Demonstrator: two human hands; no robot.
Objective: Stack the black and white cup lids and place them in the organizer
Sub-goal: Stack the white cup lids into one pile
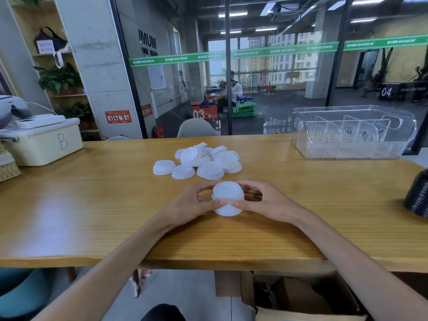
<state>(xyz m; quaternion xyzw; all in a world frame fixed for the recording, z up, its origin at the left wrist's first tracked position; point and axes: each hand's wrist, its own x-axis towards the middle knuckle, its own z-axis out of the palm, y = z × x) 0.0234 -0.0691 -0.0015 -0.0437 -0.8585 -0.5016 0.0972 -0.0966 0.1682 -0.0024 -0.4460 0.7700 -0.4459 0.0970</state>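
A stack of white cup lids [227, 193] stands on the wooden table [92, 205] in front of me. My left hand [194, 203] grips its left side and my right hand [261, 203] grips its right side, thumbs on the near face. Behind it lies a loose pile of several white lids [199, 162]. A stack of black lids [418, 193] stands at the table's right edge, partly cut off. The clear plastic organizer [352, 132] with dividers sits at the far right of the table.
A cream storage box marked B [44, 142] stands at the far left, with a woven basket [9, 169] next to it. A glass wall runs behind the table. An open cardboard box [301, 297] sits on the floor under the table.
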